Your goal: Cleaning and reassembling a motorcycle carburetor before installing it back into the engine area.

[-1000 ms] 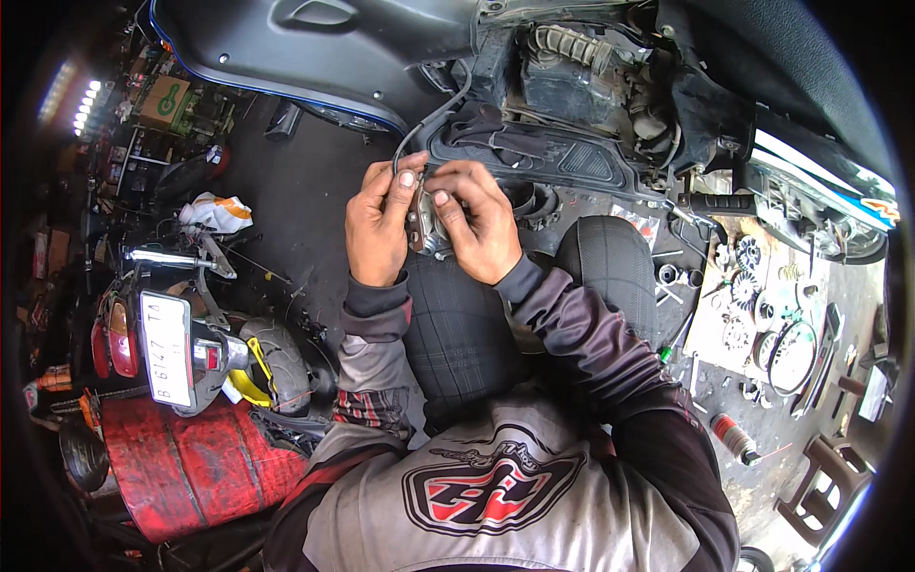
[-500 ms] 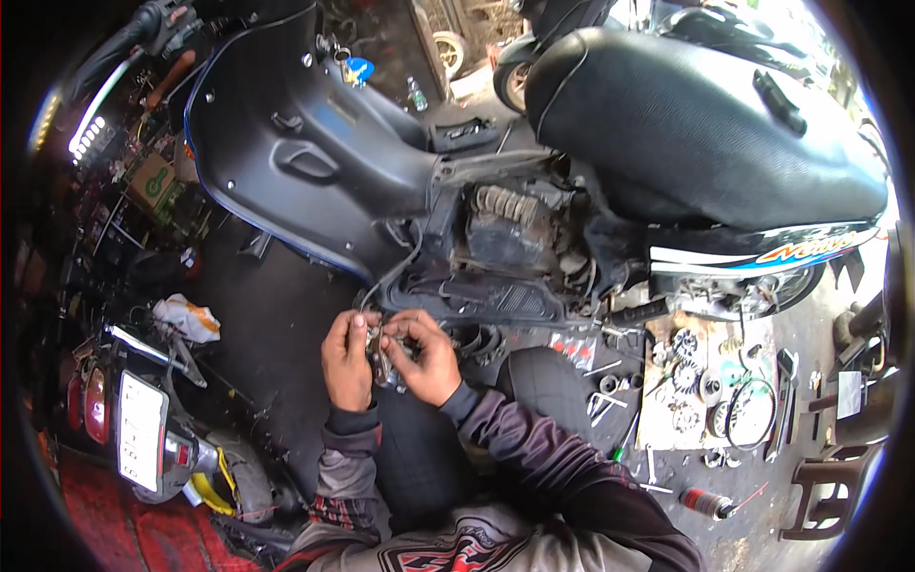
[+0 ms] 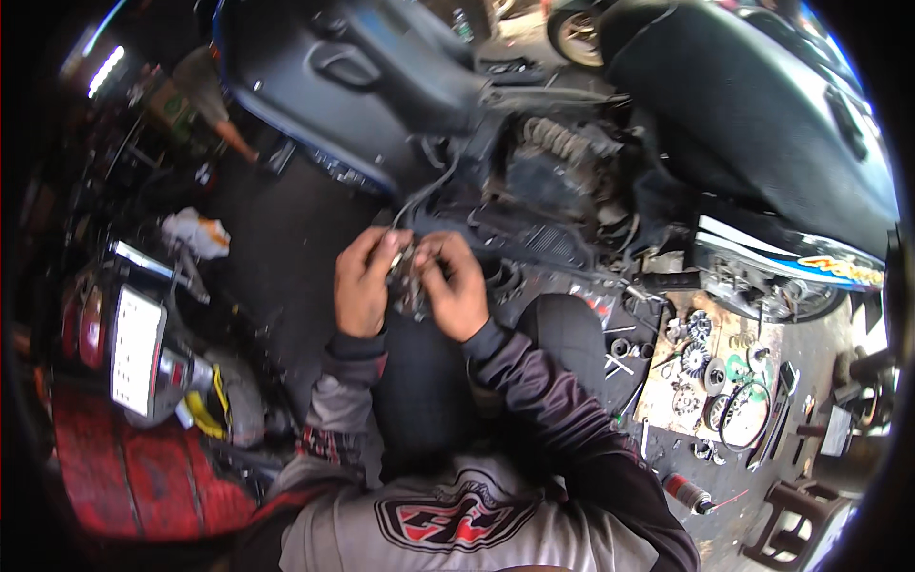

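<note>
My left hand is closed, thumb up, on a small metal part above my thigh. My right hand grips the same part from the other side with curled fingers and thumb. A thin dark cable runs from the part up toward the black inner panel of the scooter. The part's detail is blurred and largely hidden by my fingers. Just beyond my hands lies the scooter's floorboard, with an exposed engine bay behind it.
A co-worker's arm shows at upper left. The scooter's seat is at upper right. A board holds several gears and rings, beside tools, a spray can and a plastic stool. A red drum and another motorbike's tail stand left.
My head view swung up over the scooter and has partly come back down. My hands stay on the metal part. A co-worker's arm shows more fully at upper left.
</note>
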`<move>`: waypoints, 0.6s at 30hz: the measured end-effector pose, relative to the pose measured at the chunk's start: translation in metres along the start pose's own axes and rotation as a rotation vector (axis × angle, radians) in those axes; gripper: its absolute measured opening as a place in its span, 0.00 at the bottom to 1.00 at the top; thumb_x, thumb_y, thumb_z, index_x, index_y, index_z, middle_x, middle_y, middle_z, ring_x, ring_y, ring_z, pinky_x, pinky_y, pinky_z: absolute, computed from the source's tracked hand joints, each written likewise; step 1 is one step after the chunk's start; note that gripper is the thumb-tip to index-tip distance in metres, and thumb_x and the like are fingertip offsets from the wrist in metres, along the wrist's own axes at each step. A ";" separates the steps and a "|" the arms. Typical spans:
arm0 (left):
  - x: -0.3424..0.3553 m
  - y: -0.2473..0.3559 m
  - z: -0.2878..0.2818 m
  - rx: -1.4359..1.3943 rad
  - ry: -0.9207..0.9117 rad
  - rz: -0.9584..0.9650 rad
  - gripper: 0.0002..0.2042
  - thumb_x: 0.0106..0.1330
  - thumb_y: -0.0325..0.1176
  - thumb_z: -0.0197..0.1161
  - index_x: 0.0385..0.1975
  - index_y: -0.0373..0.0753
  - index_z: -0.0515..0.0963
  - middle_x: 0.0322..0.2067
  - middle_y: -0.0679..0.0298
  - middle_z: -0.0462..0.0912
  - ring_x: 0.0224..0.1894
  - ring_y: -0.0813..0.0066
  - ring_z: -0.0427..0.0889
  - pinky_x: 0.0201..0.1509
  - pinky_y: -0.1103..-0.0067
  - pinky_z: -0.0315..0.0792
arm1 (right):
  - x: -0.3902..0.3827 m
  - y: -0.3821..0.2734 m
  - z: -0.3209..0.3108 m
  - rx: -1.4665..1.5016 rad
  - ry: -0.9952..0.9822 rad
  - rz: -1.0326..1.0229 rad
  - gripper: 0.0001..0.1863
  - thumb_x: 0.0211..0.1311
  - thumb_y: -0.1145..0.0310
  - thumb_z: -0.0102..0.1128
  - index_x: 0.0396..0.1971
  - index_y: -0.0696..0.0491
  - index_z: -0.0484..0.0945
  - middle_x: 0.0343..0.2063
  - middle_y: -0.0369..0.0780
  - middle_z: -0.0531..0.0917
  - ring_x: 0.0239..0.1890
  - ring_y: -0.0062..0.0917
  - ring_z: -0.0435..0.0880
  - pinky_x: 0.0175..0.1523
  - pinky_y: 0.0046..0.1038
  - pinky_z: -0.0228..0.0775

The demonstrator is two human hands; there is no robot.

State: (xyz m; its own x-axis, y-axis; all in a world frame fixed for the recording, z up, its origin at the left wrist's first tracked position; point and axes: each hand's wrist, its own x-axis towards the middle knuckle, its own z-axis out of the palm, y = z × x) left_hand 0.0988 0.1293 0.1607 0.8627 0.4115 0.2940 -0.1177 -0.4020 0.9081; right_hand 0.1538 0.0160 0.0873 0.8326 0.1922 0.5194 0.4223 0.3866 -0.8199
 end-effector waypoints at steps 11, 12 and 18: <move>-0.014 -0.021 0.007 -0.126 0.008 0.047 0.09 0.74 0.29 0.59 0.40 0.28 0.80 0.41 0.59 0.85 0.43 0.79 0.81 0.51 0.82 0.73 | -0.010 0.009 -0.001 0.032 0.012 0.117 0.08 0.68 0.72 0.55 0.36 0.61 0.78 0.41 0.48 0.79 0.44 0.37 0.80 0.51 0.32 0.71; -0.015 -0.021 0.009 -0.069 0.017 0.080 0.08 0.74 0.28 0.59 0.39 0.28 0.80 0.41 0.60 0.85 0.43 0.79 0.81 0.50 0.82 0.72 | -0.012 0.010 -0.001 0.068 0.027 0.137 0.08 0.68 0.72 0.54 0.35 0.62 0.77 0.41 0.48 0.79 0.44 0.37 0.80 0.52 0.32 0.70; -0.016 -0.023 0.011 0.045 0.067 0.126 0.08 0.74 0.28 0.58 0.39 0.28 0.80 0.41 0.61 0.84 0.43 0.79 0.81 0.49 0.82 0.72 | -0.008 0.006 0.000 -0.020 -0.019 0.148 0.09 0.69 0.71 0.53 0.34 0.62 0.77 0.42 0.48 0.78 0.45 0.36 0.80 0.52 0.31 0.70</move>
State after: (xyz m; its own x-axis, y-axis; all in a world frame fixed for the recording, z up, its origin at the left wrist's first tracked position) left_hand 0.0930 0.1232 0.1318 0.8075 0.4085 0.4256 -0.1995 -0.4900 0.8486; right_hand 0.1501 0.0175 0.0782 0.8794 0.2631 0.3969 0.3025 0.3352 -0.8923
